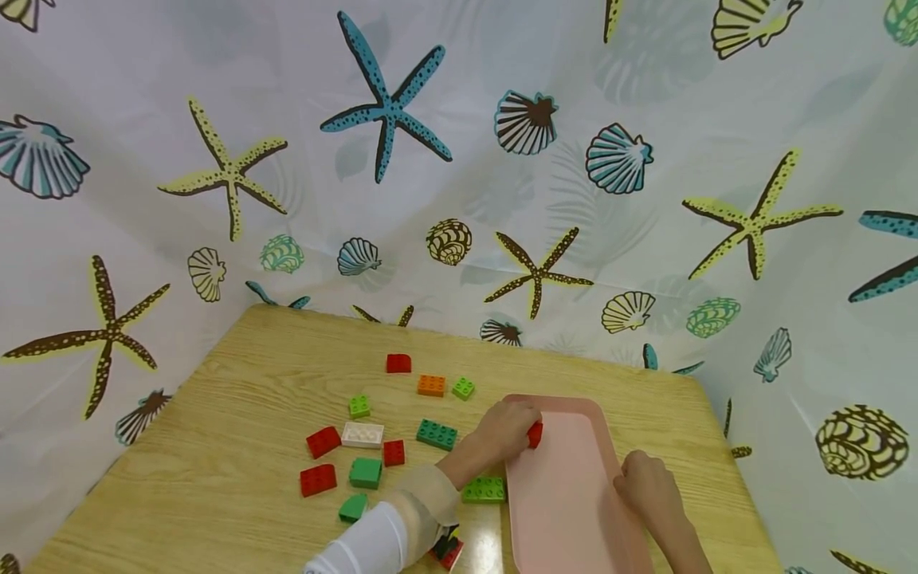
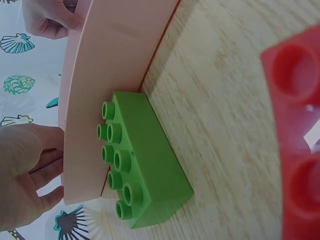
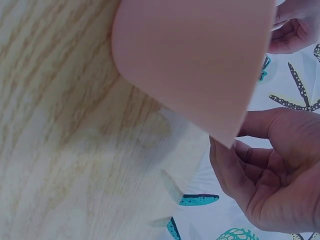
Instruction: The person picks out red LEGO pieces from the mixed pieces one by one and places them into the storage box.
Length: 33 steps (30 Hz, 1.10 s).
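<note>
A pink tray (image 1: pixel 566 486) lies on the right part of the wooden table. Over its far left side my left hand (image 1: pixel 502 432) holds a small red toy brick (image 1: pixel 535 434), mostly covered by the fingers. In the left wrist view the tray wall hides part of the left hand (image 2: pixel 25 172), and the brick cannot be seen there. My right hand (image 3: pixel 280 175) pinches the tray's right rim between thumb and fingers. Close beside the tray's left wall sits a green eight-stud brick (image 2: pixel 147 160).
Left of the tray several loose bricks are spread out, among them a dark green brick (image 1: pixel 437 434), a white brick (image 1: pixel 362 434), an orange brick (image 1: pixel 431 386) and a red brick (image 1: pixel 318 480). A shell-patterned curtain (image 1: pixel 459 175) surrounds the table's far side.
</note>
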Each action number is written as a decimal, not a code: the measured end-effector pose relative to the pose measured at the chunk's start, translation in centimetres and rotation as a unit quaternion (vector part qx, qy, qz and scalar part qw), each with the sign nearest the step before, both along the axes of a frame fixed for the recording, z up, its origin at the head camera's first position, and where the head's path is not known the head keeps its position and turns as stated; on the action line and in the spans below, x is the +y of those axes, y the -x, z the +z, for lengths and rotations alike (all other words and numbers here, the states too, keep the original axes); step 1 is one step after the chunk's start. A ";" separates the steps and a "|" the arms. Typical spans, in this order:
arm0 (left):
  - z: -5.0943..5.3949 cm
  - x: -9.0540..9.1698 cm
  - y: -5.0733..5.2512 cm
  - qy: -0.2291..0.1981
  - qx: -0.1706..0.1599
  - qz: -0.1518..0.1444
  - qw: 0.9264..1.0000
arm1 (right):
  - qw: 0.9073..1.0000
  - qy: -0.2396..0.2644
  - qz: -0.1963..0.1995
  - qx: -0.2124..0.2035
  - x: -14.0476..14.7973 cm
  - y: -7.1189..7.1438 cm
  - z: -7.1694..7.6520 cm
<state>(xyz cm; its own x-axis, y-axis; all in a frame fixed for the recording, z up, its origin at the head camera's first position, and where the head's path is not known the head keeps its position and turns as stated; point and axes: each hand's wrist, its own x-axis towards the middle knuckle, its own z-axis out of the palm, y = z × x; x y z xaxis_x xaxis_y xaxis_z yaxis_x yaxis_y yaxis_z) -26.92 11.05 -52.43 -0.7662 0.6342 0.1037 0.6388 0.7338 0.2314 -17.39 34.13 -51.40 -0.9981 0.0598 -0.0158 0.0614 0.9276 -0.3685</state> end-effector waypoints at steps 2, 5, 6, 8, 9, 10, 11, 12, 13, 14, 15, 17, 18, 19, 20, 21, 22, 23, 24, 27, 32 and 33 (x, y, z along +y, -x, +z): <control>0.0 0.0 0.0 0.001 0.004 -0.001 1.000 | 1.000 -0.004 0.000 0.004 0.0 0.1 0.0; 0.1 0.0 0.0 0.002 0.006 -0.004 1.000 | 1.000 -0.005 0.000 0.005 0.0 0.1 0.0; 0.1 0.0 -0.1 0.003 0.003 -0.004 1.000 | 1.000 -0.004 0.000 0.003 0.0 0.1 0.0; 0.1 0.1 -0.1 0.004 0.000 -0.004 1.000 | 1.000 -0.004 0.000 0.002 0.1 0.2 0.0; 0.2 0.1 -0.1 0.004 -0.002 -0.004 1.000 | 1.000 -0.003 0.000 0.000 0.1 0.2 -0.1; 0.2 0.1 -0.1 0.003 -0.002 -0.003 1.000 | 1.000 -0.003 0.000 -0.001 0.1 0.2 -0.1; 0.1 0.1 -0.1 0.004 -0.002 -0.002 1.000 | 1.000 -0.002 -0.001 -0.002 0.1 0.2 -0.1; 0.1 0.1 -0.1 0.003 -0.002 -0.001 1.000 | 1.000 -0.004 -0.001 -0.002 0.1 0.2 -0.2; 0.0 0.1 -0.1 0.003 -0.001 -0.001 1.000 | 1.000 -0.005 -0.002 -0.001 0.1 0.2 -0.2; -0.1 0.1 -0.1 0.003 0.001 -0.002 1.000 | 1.000 -0.005 -0.003 -0.001 0.1 0.2 -0.2; -0.2 0.1 -0.1 0.002 0.003 -0.002 1.000 | 1.000 -0.004 -0.004 -0.001 0.1 0.1 -0.2; -0.4 0.1 -0.1 0.001 0.007 -0.005 1.000 | 1.000 -0.003 -0.004 -0.001 0.0 0.0 -0.1; -0.5 0.1 -0.1 0.000 0.010 -0.007 1.000 | 1.000 -0.002 -0.004 0.000 0.0 0.0 -0.1; -0.6 0.1 -0.1 -0.001 0.013 -0.009 1.000 | 1.000 0.000 -0.003 0.000 0.0 -0.1 0.0; -0.6 0.0 -0.1 -0.002 0.015 -0.010 1.000 | 1.000 0.001 -0.002 0.001 -0.1 -0.2 0.0; -0.6 0.0 -0.2 -0.003 0.017 -0.012 1.000 | 1.000 0.002 -0.002 0.001 -0.1 -0.2 0.0; -0.7 0.0 -0.2 -0.004 0.019 -0.013 1.000 | 1.000 0.001 -0.001 0.004 -0.1 -0.2 0.1; -0.7 0.0 -0.2 -0.005 0.020 -0.015 1.000 | 1.000 0.002 0.000 0.005 -0.2 -0.2 0.1; -0.7 0.0 -0.2 -0.007 0.019 -0.015 1.000 | 1.000 0.001 0.000 0.007 -0.2 -0.2 0.1; -0.8 -0.1 -0.1 -0.009 0.016 -0.015 1.000 | 1.000 0.000 0.001 0.008 -0.2 -0.1 0.0; -0.7 -0.1 -0.1 -0.004 0.008 -0.013 1.000 | 1.000 0.000 -0.002 -0.001 -0.2 -0.1 0.0; -0.6 -0.1 -0.1 -0.004 0.004 -0.012 1.000 | 1.000 0.001 -0.003 -0.001 -0.2 -0.1 0.0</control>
